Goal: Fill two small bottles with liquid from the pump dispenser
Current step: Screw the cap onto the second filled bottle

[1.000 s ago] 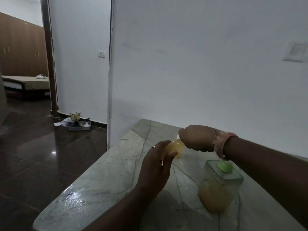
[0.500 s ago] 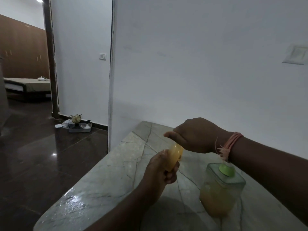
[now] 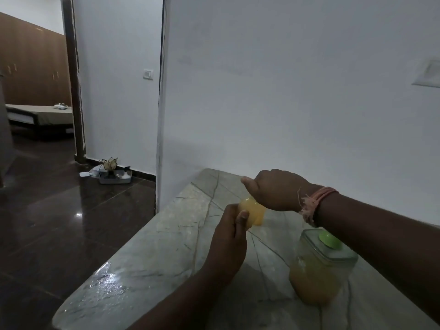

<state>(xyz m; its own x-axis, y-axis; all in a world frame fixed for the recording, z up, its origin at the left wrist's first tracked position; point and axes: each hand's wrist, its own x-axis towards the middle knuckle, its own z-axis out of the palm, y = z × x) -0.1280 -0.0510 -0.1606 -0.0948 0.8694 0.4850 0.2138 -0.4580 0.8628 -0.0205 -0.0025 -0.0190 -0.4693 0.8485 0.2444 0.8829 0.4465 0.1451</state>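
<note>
A small bottle (image 3: pixel 254 213) full of yellow liquid is held above the marble counter (image 3: pixel 166 246). My left hand (image 3: pixel 229 239) grips its lower part from below. My right hand (image 3: pixel 273 190) is curled over the bottle's top end, thumb pointing left; what lies under its fingers is hidden. The pump dispenser (image 3: pixel 316 277), a clear square jar with yellow liquid and a green pump head (image 3: pixel 329 239), stands on the counter under my right forearm. A second small bottle is not visible.
A white wall runs along the counter's far side. The counter's left edge drops to a dark glossy floor. A tray with a small ornament (image 3: pixel 114 173) sits on the floor by the wall. A doorway opens at far left.
The bottle has tilted from nearly lying flat to more upright and shifted slightly left. My right hand has lifted and turned over its top; my left hand moved its grip lower.
</note>
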